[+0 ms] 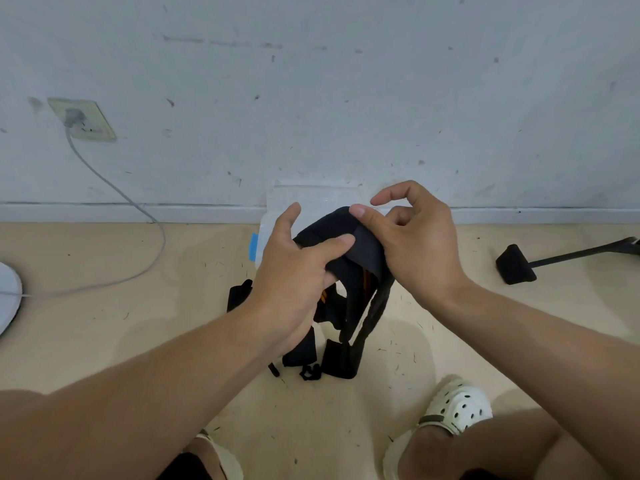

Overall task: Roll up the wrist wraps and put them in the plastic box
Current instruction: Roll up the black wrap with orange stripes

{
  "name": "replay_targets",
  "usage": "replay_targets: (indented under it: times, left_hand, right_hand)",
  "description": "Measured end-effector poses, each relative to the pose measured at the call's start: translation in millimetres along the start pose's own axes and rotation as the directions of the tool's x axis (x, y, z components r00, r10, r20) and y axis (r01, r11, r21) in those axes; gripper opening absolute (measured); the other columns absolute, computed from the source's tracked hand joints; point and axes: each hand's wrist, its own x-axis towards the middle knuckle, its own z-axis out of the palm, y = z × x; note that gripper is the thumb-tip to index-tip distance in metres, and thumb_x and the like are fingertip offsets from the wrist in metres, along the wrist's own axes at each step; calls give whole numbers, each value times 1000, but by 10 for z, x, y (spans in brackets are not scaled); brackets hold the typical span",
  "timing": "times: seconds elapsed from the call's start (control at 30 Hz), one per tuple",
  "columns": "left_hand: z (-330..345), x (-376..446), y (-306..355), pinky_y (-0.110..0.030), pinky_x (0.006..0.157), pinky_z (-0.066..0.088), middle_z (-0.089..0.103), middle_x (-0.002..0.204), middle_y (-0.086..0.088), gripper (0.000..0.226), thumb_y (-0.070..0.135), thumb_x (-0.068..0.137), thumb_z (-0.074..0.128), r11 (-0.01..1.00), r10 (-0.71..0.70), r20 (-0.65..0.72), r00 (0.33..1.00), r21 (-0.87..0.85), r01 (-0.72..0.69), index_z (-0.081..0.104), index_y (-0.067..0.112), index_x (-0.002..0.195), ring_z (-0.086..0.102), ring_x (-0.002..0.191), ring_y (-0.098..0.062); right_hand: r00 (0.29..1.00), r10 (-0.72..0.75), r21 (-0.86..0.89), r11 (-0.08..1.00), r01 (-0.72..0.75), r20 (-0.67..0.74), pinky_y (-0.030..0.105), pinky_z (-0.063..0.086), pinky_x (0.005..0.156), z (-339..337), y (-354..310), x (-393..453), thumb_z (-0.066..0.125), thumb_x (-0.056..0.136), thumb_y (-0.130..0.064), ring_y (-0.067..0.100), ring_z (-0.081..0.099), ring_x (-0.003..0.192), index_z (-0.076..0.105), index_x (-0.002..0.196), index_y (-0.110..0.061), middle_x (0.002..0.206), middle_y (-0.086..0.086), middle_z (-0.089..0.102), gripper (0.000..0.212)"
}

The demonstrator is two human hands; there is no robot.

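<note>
A black wrist wrap [360, 254] with orange stripes is held up over the floor, bent into an arch, with its ends hanging down. My left hand [298, 271] grips its left side, thumb on top and fingers underneath. My right hand [412, 237] pinches the top of the arch with its thumb; the index finger is lifted off. More black wrap ends [311, 362] lie on the floor below. A clear plastic box [304, 199] with a blue tab [254, 246] stands against the wall behind my hands, mostly hidden.
A grey cable [138, 209] runs from a wall socket [83, 119] down to a white round base [8, 299] at the left edge. A black foot on a rod [516, 265] lies at the right. My cream clogs [453, 407] stand near the bottom on the beige floor.
</note>
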Motion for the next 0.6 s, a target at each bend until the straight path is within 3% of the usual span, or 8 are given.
replay_targets:
  times: [0.17,0.33,0.43,0.53,0.6]
  left_hand:
    - [-30,65,-73,-48,102,56,74,122,-9,111,7,68,88,995,43,-26,999,87,-40,31,44,157,74,112,-25]
    - [-81,128,-121,-48,98,58,74,119,-7,99,4,78,85,985,94,-66,993,148,-83,37,51,151,74,109,-23]
    - [-111,160,-80,-42,92,59,74,108,-3,90,-1,87,79,977,139,-108,984,180,-119,39,47,152,74,95,-18]
    - [-168,211,14,-45,99,59,74,118,-4,88,-6,92,71,974,171,-122,978,170,-149,36,45,155,74,109,-22]
    - [-186,220,60,-46,100,59,73,123,-4,90,-5,93,70,969,178,-91,980,192,-158,31,45,157,72,113,-22]
  right_hand:
    - [998,22,44,999,-19,-64,21,47,53,110,55,-22,80,89,-38,10,52,46,62,97,-25,50,-1,57,24]
    - [996,68,90,994,-62,-61,22,43,49,197,57,-57,77,91,-41,10,48,45,63,97,-24,50,-3,55,22]
    - [995,99,101,990,-101,25,22,44,52,200,38,-42,73,94,-42,8,52,48,64,101,-23,53,-7,57,22]
    - [979,127,30,991,-134,157,25,56,66,131,-4,17,76,91,-44,7,63,67,68,109,-29,80,-10,68,24]
    - [950,161,-18,987,-162,269,15,54,65,41,-65,57,75,91,-42,4,69,76,73,106,-27,94,-7,74,21]
